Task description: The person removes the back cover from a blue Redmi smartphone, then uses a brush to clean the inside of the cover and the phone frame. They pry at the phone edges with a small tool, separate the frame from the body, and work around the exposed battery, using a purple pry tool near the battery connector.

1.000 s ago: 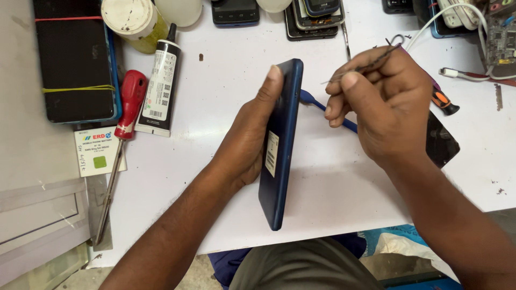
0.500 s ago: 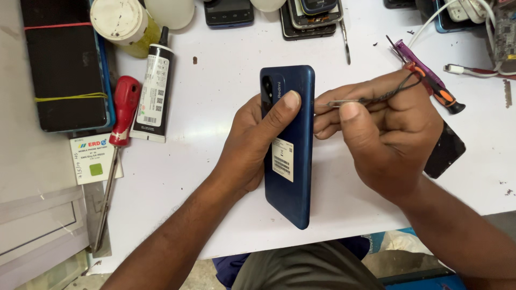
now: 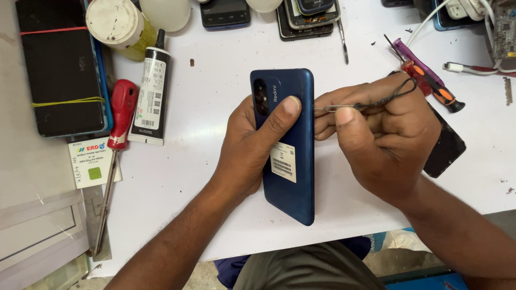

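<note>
Head view shows me a white table [image 3: 215,177], the biggest thing, spread out under both hands. On it, far off past my left fingers, lies a black flat case [image 3: 62,75] with bands around it. Next biggest is the blue phone [image 3: 285,145]. My left hand [image 3: 252,150] holds it up off the table, back side facing me, fingers curled tight around it and the thumb pressed flat on the back near the camera bump. The back cover is on and I see no gap or open tray, so I judge the opening job is just starting.

My right hand [image 3: 381,139] sits just beside the phone's right edge. Its fingers pinch shut on a thin metal pin [image 3: 336,107] with a dark cord on it. The pin's tip touches the phone's side, or very nearly; I cannot tell if it is in a hole. Pushing it in and pulling out the little tray looks like what is left.

Left of my left fingers lie a red screwdriver [image 3: 119,123] and a white glue tube [image 3: 152,91]. Past my right knuckles lie a purple tool [image 3: 416,59] and an orange one [image 3: 438,94].
</note>
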{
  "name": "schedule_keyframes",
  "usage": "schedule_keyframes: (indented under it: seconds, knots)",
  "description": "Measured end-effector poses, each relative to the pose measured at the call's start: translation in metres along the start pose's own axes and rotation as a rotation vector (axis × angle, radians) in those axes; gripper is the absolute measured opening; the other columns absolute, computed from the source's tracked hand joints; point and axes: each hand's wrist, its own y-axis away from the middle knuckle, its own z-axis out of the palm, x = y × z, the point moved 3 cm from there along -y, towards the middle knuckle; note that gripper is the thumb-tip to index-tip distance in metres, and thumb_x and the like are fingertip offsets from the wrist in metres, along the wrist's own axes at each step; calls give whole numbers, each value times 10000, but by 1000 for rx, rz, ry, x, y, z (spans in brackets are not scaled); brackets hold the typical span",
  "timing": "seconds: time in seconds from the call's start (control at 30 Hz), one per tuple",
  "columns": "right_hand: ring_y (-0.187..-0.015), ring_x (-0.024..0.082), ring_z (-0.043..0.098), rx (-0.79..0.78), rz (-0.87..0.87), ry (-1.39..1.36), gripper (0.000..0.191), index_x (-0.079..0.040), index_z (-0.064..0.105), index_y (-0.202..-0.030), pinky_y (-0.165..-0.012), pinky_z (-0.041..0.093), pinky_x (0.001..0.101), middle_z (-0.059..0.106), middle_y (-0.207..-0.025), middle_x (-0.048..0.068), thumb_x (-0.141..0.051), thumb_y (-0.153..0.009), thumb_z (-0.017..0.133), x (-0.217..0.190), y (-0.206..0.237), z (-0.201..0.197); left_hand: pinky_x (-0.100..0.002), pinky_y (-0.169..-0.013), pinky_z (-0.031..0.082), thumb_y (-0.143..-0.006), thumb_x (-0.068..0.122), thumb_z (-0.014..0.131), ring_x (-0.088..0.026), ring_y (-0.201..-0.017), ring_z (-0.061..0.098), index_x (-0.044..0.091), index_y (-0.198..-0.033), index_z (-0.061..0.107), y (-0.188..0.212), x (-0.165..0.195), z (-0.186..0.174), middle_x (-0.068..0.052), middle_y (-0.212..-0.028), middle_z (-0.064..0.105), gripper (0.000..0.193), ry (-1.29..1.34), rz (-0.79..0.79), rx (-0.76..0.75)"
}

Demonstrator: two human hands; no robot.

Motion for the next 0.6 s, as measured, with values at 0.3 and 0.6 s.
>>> schedule_keyframes:
  seconds: [0.3,0.6]
  knots:
    - [-880,191,746,-9,18,-42,117,78,478,-1095,-762,681,292,683,-1072,250,-21,-1066,535,2,2,0,-238,-574,635,-929,539,690,-108,-666,698,-18,-1071,598,2,6,1,-84,-804,674,582,-65,46,5]
    - [-867,193,772,-28,-21,-8,104,87,495,-1158,-755,642,281,698,-1070,249,3,-1123,546,9,8,-4,-250,-555,661,-900,526,694,-132,-671,745,-17,-1098,616,5,9,2,-104,-830,710,583,-199,96,92]
